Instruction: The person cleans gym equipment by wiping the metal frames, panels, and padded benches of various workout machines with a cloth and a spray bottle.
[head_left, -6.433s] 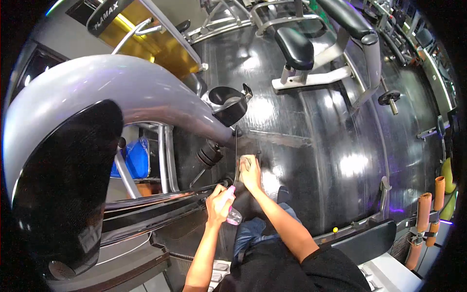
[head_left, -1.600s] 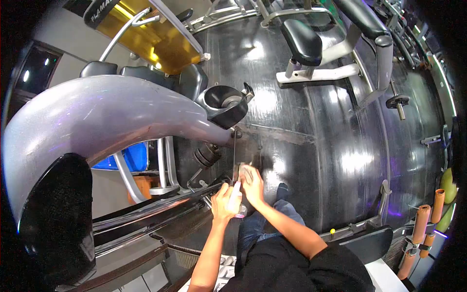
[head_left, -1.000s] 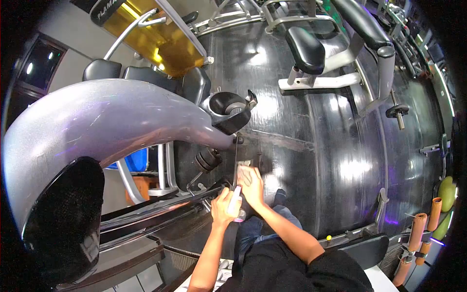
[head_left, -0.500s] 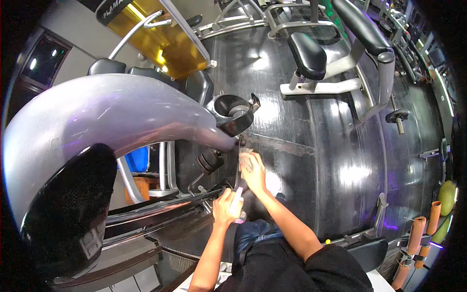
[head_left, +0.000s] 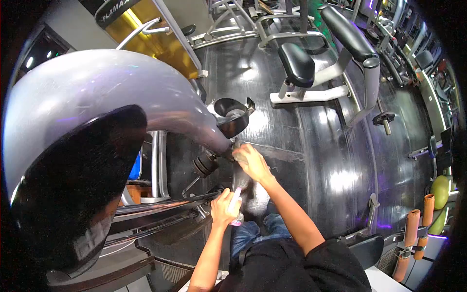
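My left hand (head_left: 223,209) is closed around a small spray bottle (head_left: 235,198) with a white top; its pinkish lower end shows below my fingers. My right hand (head_left: 254,164) presses a greyish cloth (head_left: 238,150) near the lower end of a thick, curved silver machine frame (head_left: 141,80). The fingers cover part of the cloth. Just above this hand, a black cup-shaped holder (head_left: 232,125) is fixed to the frame. A dark, upright part of the machine (head_left: 238,177) stands between my two hands.
A black pad (head_left: 92,180) fills the lower left foreground. Chrome rails (head_left: 165,208) run beside my left hand, with stacked black weights (head_left: 205,165) nearby. A machine with a black seat (head_left: 296,65) stands at upper right. Orange foam rollers (head_left: 412,228) are at lower right.
My right hand has moved with the cloth up against the lower end of the frame. My left hand still holds the bottle. The whole view has shifted slightly.
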Available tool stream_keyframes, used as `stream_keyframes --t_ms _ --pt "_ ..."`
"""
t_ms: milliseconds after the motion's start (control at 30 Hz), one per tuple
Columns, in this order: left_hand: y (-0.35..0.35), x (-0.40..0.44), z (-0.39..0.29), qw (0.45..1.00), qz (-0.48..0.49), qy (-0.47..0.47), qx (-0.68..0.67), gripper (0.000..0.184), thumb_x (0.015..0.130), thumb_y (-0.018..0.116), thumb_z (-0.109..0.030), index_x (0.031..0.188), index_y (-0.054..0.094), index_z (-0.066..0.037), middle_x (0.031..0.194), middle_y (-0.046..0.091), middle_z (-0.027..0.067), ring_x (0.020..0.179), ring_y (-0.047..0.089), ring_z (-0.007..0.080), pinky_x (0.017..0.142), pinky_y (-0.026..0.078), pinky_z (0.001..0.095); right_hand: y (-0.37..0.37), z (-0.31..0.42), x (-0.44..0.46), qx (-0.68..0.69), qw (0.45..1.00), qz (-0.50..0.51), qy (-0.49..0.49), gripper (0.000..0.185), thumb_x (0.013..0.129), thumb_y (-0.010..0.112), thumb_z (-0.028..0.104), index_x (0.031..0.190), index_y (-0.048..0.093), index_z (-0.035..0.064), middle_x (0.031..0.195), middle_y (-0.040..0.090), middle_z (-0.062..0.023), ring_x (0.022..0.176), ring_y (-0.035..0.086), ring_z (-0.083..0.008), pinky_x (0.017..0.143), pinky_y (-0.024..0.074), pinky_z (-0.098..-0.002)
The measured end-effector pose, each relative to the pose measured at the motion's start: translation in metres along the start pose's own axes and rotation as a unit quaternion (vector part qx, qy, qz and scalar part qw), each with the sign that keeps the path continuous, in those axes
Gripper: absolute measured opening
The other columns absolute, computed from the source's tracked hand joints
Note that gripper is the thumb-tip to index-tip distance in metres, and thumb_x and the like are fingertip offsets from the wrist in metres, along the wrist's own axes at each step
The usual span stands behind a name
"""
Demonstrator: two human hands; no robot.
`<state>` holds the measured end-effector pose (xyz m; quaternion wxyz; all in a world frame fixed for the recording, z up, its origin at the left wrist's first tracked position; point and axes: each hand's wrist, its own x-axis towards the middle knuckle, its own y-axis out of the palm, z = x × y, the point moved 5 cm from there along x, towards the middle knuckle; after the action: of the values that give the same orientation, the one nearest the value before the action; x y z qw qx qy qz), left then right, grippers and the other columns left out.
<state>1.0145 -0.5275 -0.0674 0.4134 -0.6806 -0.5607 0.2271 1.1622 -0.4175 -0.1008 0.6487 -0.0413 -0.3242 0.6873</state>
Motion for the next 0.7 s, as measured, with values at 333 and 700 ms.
stream_keyframes --t_ms 333,700 --pt "0.000 0.000 0.002 0.999 -0.002 0.030 -0.013 0.016 0.079 0.065 -0.022 0.079 0.063 -0.006 0.078 0.054 0.0119 0.064 0.061 0.0369 0.058 0.049 0.0467 0.000 0.026 -0.035 0.020 0.994 0.107 0.021 0.031 0.077 0.067 0.011 0.108 0.066 0.0146 0.114 0.056 -0.0094 0.100 0.061 -0.0353 0.087 0.0512 -0.0449" --pt "-0.002 -0.002 0.005 0.997 -0.013 0.024 -0.071 0.018 0.081 0.064 -0.023 0.082 0.062 -0.004 0.073 0.049 0.0143 0.063 0.058 0.0374 0.057 0.045 0.0446 0.003 0.010 -0.006 -0.017 0.995 -0.014 0.095 0.034 0.078 0.063 0.005 0.111 0.064 0.0121 0.111 0.057 -0.0125 0.097 0.062 -0.0394 0.084 0.0522 -0.0455"
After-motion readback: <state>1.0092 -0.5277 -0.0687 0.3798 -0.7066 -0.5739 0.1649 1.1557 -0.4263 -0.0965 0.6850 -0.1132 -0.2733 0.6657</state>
